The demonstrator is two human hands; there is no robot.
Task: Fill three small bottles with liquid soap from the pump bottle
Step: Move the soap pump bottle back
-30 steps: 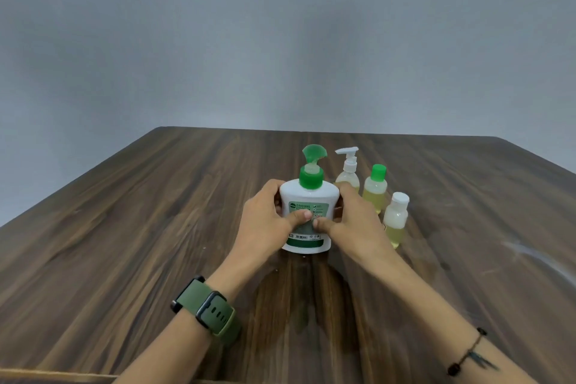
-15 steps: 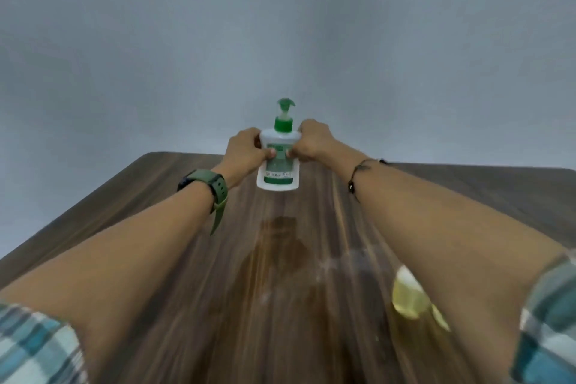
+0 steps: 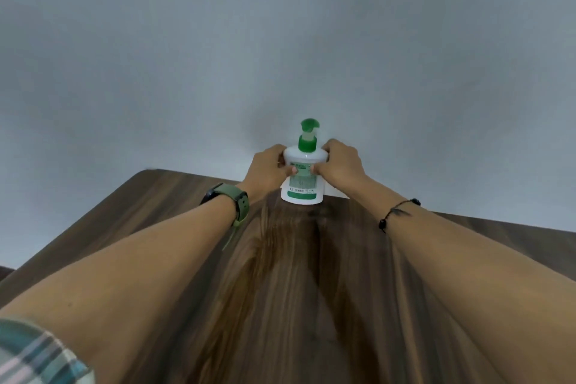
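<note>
The white pump bottle [image 3: 304, 178] with a green pump head stands upright at the far edge of the wooden table [image 3: 174, 215]. My left hand [image 3: 266, 170] grips its left side, thumb across the label. My right hand [image 3: 338, 164] grips its right side in the same way. Both arms stretch far forward over the table. None of the small bottles shows in this view.
A plain grey wall stands right behind the table's far edge. A green watch [image 3: 232, 196] is on my left wrist and a dark cord bracelet [image 3: 397, 212] on my right. Checked sleeves show at the bottom left corner.
Both hands have carried the pump bottle from the table's middle, beside the small bottles, out to the far edge. The small bottles have dropped out of view.
</note>
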